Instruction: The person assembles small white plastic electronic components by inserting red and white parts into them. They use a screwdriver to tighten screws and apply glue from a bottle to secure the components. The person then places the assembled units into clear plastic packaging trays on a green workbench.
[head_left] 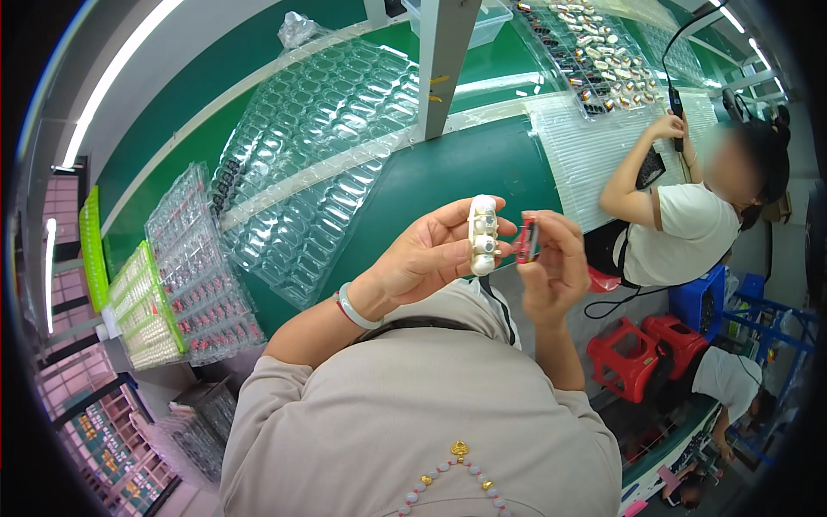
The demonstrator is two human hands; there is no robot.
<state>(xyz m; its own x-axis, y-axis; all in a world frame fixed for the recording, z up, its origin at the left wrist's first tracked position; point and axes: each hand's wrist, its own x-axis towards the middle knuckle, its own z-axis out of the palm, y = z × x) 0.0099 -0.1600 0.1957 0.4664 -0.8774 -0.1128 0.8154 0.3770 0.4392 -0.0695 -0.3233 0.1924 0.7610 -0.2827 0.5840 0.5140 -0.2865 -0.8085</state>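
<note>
My left hand (431, 250) is closed around a white plastic part (484, 233), long and rounded, with small silvery spots along its face. It is held upright between thumb and fingers. Just to the right, my right hand (558, 265) pinches a small red part (526, 238) with dark and pale marks. The two parts are close together, with a narrow gap between them. Both hands are raised over the near edge of the green bench (465, 172). The exact kind of either part cannot be made out.
Clear moulded trays (319, 129) cover the bench at left, beside a tray with red parts (207, 276) and a green-edged tray (142, 302). A metal post (444, 69) stands ahead. At right a co-worker (689, 207) holds a dark corded tool; red stools (622, 358) stand behind.
</note>
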